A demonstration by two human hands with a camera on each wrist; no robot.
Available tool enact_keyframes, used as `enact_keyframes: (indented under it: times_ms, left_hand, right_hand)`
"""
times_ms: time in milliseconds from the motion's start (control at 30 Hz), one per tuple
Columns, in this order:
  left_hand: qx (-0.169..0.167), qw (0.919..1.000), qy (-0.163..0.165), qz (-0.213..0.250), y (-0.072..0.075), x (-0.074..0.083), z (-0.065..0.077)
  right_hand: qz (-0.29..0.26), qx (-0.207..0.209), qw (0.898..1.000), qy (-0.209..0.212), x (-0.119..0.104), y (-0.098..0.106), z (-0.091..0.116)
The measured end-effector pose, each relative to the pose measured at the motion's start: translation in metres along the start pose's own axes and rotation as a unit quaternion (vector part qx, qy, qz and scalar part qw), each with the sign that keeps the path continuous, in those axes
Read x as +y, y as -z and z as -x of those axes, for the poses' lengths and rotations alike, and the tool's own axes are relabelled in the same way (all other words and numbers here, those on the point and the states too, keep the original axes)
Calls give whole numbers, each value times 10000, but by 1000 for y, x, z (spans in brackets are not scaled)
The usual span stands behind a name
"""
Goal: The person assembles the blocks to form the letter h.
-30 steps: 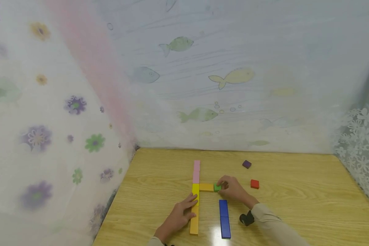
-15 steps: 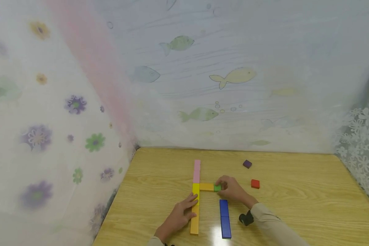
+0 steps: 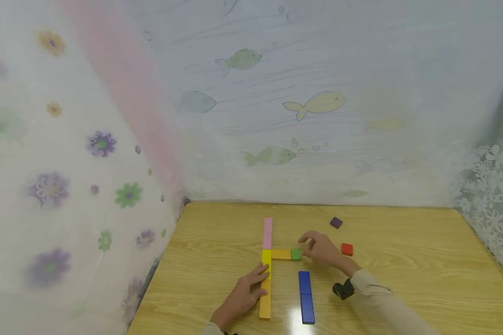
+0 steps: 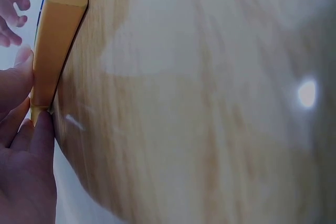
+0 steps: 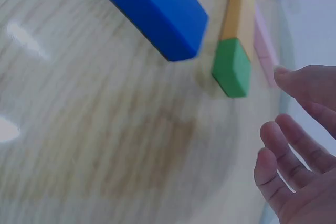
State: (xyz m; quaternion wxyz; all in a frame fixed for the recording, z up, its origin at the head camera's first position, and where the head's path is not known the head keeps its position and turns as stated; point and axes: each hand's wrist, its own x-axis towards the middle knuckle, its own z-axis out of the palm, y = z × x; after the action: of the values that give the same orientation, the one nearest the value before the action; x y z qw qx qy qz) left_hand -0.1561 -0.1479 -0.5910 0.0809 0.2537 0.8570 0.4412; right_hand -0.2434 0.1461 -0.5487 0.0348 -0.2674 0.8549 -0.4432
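A column of blocks lies on the wooden table: two pink blocks [image 3: 268, 233] at the far end, a yellow block [image 3: 267, 258] mid-way and an orange block [image 3: 265, 304] nearest. My left hand [image 3: 243, 294] rests on it, fingers across the yellow block, thumb at the orange one. A second orange block [image 3: 281, 254] branches right from the yellow one, ending in a green block [image 5: 231, 67]. My right hand [image 3: 323, 249] holds nothing; it is just right of the green block, fingers loosely bent and spread apart in the right wrist view.
Two blue blocks [image 3: 306, 298] lie end to end, right of the column. Further right are a red block [image 3: 347, 249] and, farther back, a dark purple block [image 3: 336, 223]. A small black device [image 3: 343, 289] sits by the right sleeve. Patterned curtains [image 3: 251, 125] edge the table.
My right hand has let go of the green block and moved slightly right, its fingers parting. The green block stays against the orange one. My left hand has not moved.
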Motion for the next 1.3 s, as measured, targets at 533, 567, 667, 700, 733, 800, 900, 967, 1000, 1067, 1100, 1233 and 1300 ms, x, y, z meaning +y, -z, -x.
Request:
enact_keyframes:
  times_ms: [533,567,667,700,733,800,900,967,1000,1067,1100,1233,1300]
  left_hand:
    - [-14,10000,42,-30,1,0,1]
    - [-15,10000,49,-21,1,0,1]
    - [-24,10000,26,-30,1,1,1]
    - [-26,10000,11,-34,1,1,1]
    - [-30,10000,-8,-46,1,1,0]
    - [-33,10000,-40,-59,1,1,0]
    - [-40,10000,-76,-43,1,1,0]
    - [-41,10000,-77,-16,1,1,0]
    - [-41,10000,-83,-14,1,1,-1]
    - [-39,10000,-77,-30,1,1,-1]
    - [-38,10000,-68,-26,1,2,-1]
    - [-33,10000,-33,-70,1,3,-1]
    - [-34,10000,-20,-65,2,3,-1]
  right_hand:
    - [206,84,9998,-4,-3,38,18]
    - [234,90,9997,-10,-2,39,19]
    - [281,134,9995,11,1,43,24]
    - [298,151,9994,17,2,44,25]
    - [334,159,9993,29,3,45,27]
    - [401,173,9990,13,4,48,29]
    - [498,174,9986,-26,5,53,33]
    - [537,198,9984,-29,6,56,35]
    - [546,223,9983,-18,6,58,37]
    - [586,288,9979,36,6,61,39]
    - [625,329,9975,72,6,62,40]
    - [773,477,9956,222,8,65,45]
    - [825,520,9950,232,9,66,48]
